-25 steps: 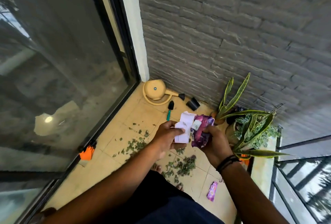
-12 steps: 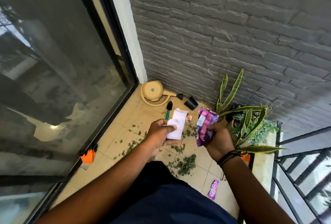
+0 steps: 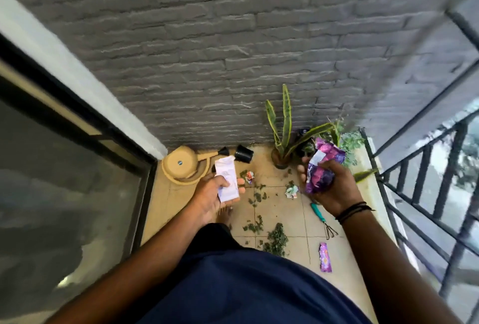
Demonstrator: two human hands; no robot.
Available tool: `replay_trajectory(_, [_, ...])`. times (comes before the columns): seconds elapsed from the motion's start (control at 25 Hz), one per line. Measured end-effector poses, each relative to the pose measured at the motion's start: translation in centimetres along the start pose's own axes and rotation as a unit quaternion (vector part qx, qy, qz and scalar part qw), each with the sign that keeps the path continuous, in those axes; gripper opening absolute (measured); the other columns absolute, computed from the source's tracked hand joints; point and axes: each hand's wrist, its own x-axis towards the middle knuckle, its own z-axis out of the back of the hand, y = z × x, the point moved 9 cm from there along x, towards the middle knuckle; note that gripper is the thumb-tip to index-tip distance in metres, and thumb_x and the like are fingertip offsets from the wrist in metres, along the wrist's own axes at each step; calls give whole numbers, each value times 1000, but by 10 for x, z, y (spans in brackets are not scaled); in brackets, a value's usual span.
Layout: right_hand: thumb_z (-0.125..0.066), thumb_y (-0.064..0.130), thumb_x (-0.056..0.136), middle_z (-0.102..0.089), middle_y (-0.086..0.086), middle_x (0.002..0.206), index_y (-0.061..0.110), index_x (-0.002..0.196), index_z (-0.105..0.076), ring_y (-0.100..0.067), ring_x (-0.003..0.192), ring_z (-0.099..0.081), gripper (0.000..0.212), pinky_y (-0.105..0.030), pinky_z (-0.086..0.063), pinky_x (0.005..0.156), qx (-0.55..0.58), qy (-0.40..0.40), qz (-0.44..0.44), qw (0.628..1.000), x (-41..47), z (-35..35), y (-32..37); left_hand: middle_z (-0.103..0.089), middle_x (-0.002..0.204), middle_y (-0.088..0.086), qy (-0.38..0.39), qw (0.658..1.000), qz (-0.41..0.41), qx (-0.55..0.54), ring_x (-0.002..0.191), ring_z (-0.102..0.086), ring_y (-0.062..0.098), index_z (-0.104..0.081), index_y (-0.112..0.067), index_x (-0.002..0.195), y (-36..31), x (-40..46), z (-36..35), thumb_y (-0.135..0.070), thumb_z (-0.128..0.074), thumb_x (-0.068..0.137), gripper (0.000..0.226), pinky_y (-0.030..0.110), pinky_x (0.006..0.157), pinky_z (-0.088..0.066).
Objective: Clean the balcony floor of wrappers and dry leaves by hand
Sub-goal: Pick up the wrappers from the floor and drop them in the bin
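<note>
My left hand [image 3: 215, 194] holds a white wrapper [image 3: 227, 178] pinched between thumb and fingers. My right hand [image 3: 330, 188] grips a crumpled purple wrapper [image 3: 322, 168]. The hands are apart, above the beige tiled floor [image 3: 277, 209]. On the tiles lie a small purple wrapper [image 3: 325, 257], two small crumpled wrappers [image 3: 250, 176] [image 3: 291, 191], and scattered dry green leaves [image 3: 277, 242] [image 3: 255, 198].
A yellow watering can [image 3: 181, 168] and black pots [image 3: 243, 153] sit by the grey brick wall. Potted plants [image 3: 283, 139] stand at the right corner. A teal-handled hand rake [image 3: 322, 220] lies on the tiles. A black railing [image 3: 427, 194] runs right, a glass door [image 3: 64, 194] left.
My hands have moved apart, the white wrapper going left and the purple one right. The view has swung right, showing the rake and more floor litter.
</note>
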Motion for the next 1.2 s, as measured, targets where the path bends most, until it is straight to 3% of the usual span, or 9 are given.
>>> replay_trajectory(0.12, [-46, 6, 90, -67, -13, 91, -1, 104, -63, -24, 76, -68, 23, -32, -56, 69, 49, -73, 44, 995, 24, 14, -1, -76, 77, 7, 43, 993, 13, 107, 64, -74, 19, -62, -10, 99, -26, 57, -11, 10, -40, 93, 30, 29, 54, -58])
replay_trajectory(0.28, [-46, 3, 87, -57, -12, 82, 0, 99, -54, -22, 60, -58, 15, -28, -54, 55, 91, -193, 83, 974, 46, 17, -21, -73, 78, 5, 109, 964, 25, 241, 67, -71, 16, -63, -13, 90, -54, 129, -12, 12, -52, 93, 27, 28, 60, -53])
replay_trajectory(0.44, [-46, 0, 93, -58, -9, 75, 6, 102, -56, -21, 57, -54, 15, -29, -47, 53, 119, -296, 80, 944, 66, 15, -82, -71, 97, 16, 129, 920, 55, 365, 72, -68, 24, -56, -4, 113, -47, 210, 12, 9, -65, 87, 31, 26, 48, -53])
replay_trajectory(0.52, [-49, 0, 95, -58, -9, 73, 6, 100, -60, -22, 57, -54, 14, -29, -43, 54, 115, -357, 52, 925, 84, 21, -128, -70, 103, 18, 142, 889, 66, 430, 75, -70, 19, -55, -2, 119, -22, 258, 23, 7, -68, 85, 38, 26, 51, -54])
replay_trajectory(0.6, [-52, -2, 94, -57, -9, 68, 3, 90, -63, -22, 54, -51, 13, -28, -37, 53, 114, -427, 34, 896, 110, 44, -183, -72, 93, 11, 173, 843, 62, 506, 77, -72, 12, -68, -11, 100, 17, 309, 29, -2, -72, 79, 24, 27, 59, -55])
replay_trajectory(0.72, [-63, -7, 88, -58, -11, 62, 2, 80, -62, -21, 50, -50, 12, -26, -37, 46, 49, -487, -12, 872, 167, 87, -261, -76, 101, 12, 204, 767, 73, 604, 98, -71, 34, -76, -8, 101, 97, 387, 46, -23, -69, 67, 37, 36, 76, -54])
replay_trajectory(0.8, [-65, -10, 84, -57, -14, 62, 1, 76, -59, -21, 46, -52, 15, -25, -40, 41, 23, -503, -56, 862, 226, 136, -321, -76, 106, 11, 201, 730, 68, 649, 102, -70, 32, -76, -8, 105, 169, 457, 68, -34, -68, 68, 46, 39, 85, -56])
replay_trajectory(0.96, [-62, -4, 87, -57, -13, 63, 6, 70, -56, -22, 47, -55, 21, -26, -42, 43, 11, -511, -78, 856, 362, 240, -397, -75, 107, 14, 129, 707, 14, 695, 102, -69, 32, -75, -6, 103, 254, 580, 75, -33, -76, 81, 35, 35, 84, -55])
replay_trajectory(1.2, [-58, 29, 98, -65, -6, 73, 10, 89, -66, -25, 60, -65, 22, -33, -53, 54, -51, -530, -8, 846, 504, 352, -406, -73, 113, 12, 2, 745, -41, 666, 105, -69, 30, -73, -10, 108, 312, 698, 72, -37, -82, 78, 41, 30, 75, -49])
